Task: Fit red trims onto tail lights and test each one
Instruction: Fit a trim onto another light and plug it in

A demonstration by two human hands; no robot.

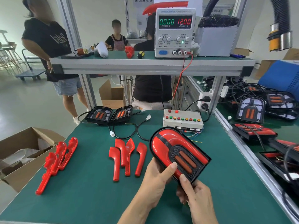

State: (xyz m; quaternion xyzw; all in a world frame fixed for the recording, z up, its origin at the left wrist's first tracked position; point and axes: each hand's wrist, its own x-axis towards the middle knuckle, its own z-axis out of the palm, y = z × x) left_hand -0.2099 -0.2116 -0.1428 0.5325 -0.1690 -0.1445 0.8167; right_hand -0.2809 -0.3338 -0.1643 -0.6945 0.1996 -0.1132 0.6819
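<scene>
Above green mat (90,191), tail light (176,152) held tilted; left hand (155,180) grips its near-left edge, thumb on red trim; right hand (195,198) pinches near corner, thumb on black grille; left to right on mat: three long trims (56,160), four curved trims (127,157); two untrimmed lights (110,115) behind.

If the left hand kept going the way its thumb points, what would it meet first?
The left hand points up-right across the tail light it holds. Beyond that, probably the button box, though depth is unclear.
</scene>
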